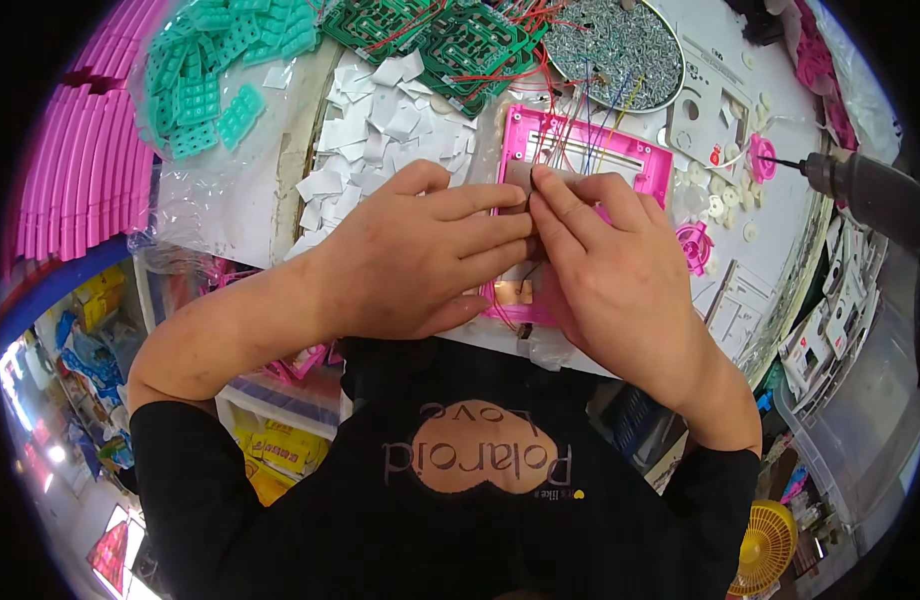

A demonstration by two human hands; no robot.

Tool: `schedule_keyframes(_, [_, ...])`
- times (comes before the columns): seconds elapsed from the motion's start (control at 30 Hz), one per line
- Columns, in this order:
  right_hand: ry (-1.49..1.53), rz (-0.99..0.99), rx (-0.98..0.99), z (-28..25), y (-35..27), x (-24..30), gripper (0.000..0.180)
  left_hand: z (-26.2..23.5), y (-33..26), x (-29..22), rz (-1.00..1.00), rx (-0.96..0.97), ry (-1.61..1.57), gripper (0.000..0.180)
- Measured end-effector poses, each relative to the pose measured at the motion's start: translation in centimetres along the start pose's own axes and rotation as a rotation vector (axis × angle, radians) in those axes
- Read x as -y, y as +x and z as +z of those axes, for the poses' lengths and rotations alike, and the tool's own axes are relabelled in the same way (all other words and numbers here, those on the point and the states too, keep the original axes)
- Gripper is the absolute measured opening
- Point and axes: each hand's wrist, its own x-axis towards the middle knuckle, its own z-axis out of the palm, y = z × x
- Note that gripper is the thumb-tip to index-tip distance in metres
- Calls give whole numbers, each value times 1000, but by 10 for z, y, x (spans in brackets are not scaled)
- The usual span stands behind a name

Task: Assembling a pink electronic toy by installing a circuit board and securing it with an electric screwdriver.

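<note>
A pink plastic casing lies open on the table in front of me, with red, blue and yellow wires running into it. My left hand reaches over its left side, fingers stretched out and their tips down by a small grey piece. Against those tips, my right hand has its fingers drawn together at something small and dark that I cannot make out. Both hands hide much of the casing's middle. A copper-coloured patch shows near its lower left corner.
White paper squares are heaped left of the casing. Behind it are green circuit boards and a round tray of screws. An electric screwdriver juts in from the right. Teal keypads and stacked pink parts lie far left.
</note>
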Motion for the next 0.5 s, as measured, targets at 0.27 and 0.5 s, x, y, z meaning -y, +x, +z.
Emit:
schedule_keyframes(0.27, [243, 16, -133, -4, -28, -10, 45, -11, -1, 4, 11, 1, -74, 56])
schedule_keyframes(0.5, [288, 245, -653, -33, -68, -42, 30, -12, 3, 17, 76, -98, -176, 43])
